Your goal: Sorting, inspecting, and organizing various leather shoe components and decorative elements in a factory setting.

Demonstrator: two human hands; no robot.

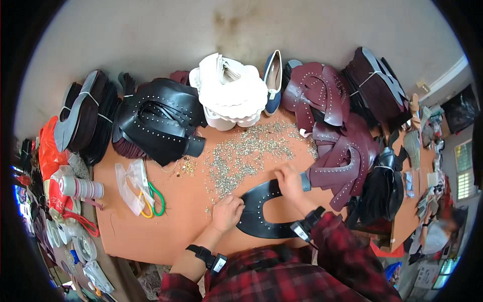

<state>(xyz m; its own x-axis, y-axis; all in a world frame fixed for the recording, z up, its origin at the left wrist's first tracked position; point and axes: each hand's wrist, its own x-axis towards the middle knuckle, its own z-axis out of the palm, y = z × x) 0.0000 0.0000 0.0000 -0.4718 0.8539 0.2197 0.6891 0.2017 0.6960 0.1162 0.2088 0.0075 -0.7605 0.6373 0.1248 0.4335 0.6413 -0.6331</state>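
A black U-shaped leather shoe upper (251, 227) with rows of small silver studs lies flat at the front of the table, close to my body. My left hand (227, 213) is closed at its left edge, thumb and fingers pinching the leather. Over the upper's far right arm is my right hand (292, 187), its fingers curled together at the leather; anything tiny between them is too small to make out. Just beyond both hands spreads a wide scatter of loose silver studs (236, 161). A small heap of gold-coloured studs (188, 166) sits to its left.
Studded black uppers (158, 118) are piled at the far left, maroon ones (344, 151) at the right. White scalloped pieces (231, 93) and a navy flat shoe (273, 83) stand along the wall. Scissors (157, 199) with green and yellow handles and thread spools (83, 188) lie left.
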